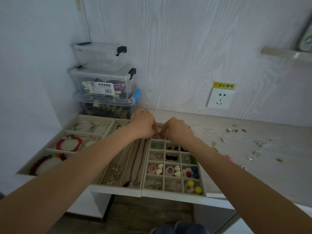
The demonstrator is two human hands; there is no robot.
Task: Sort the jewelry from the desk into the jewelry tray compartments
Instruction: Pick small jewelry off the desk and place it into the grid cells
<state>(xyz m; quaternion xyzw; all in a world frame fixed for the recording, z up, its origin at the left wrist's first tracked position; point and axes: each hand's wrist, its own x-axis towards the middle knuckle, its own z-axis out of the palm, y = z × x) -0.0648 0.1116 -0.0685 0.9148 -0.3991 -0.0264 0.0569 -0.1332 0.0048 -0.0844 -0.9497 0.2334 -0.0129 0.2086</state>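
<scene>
Three beige jewelry trays lie side by side on the desk. The right one is a grid tray [203,179] with earrings and rings in small cells. The middle tray [118,187] holds necklaces, and the left tray [50,150] holds bracelets, one of them red [69,144]. My left hand [143,126] and my right hand [179,130] meet over the far row of the grid tray, fingertips pinched together on a small item that is mostly hidden between them. Loose earrings [236,130] lie scattered on the desk to the right.
Three clear storage boxes [103,85] are stacked at the back left against the wall. A wall socket [220,98] with a yellow warning label sits above the desk. More small jewelry pieces [258,151], one pink, lie along the right side of the desk.
</scene>
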